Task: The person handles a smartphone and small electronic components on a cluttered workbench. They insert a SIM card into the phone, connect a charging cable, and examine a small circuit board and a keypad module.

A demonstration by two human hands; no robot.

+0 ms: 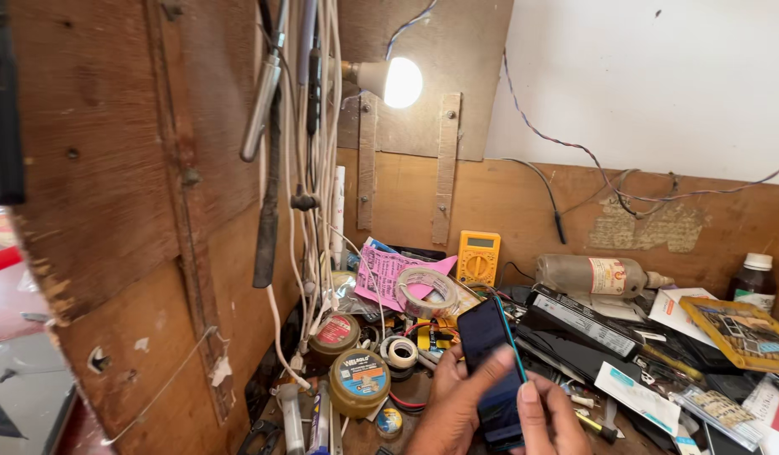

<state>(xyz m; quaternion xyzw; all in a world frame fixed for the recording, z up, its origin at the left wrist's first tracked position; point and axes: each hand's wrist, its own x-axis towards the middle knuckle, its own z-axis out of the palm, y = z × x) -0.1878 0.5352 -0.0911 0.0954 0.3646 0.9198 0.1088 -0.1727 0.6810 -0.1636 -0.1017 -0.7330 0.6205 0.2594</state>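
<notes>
Phone (493, 364) sits low at centre, above the cluttered worktop (423, 396), gripped between both my hands. Left hand (457, 404) cradles it from behind, fingers closed round its edge; right hand (548, 420) pinches the lower right side, thumb on the dark screen, probably to steady it. Its long axis runs near-upright, top tilted left toward the tape roll (427, 291) and yellow multimeter (478, 257).

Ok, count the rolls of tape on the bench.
2: a large clear roll leaning by the pink paper, and a small white roll below it, left of the phone. Clutter may hide more.
</notes>
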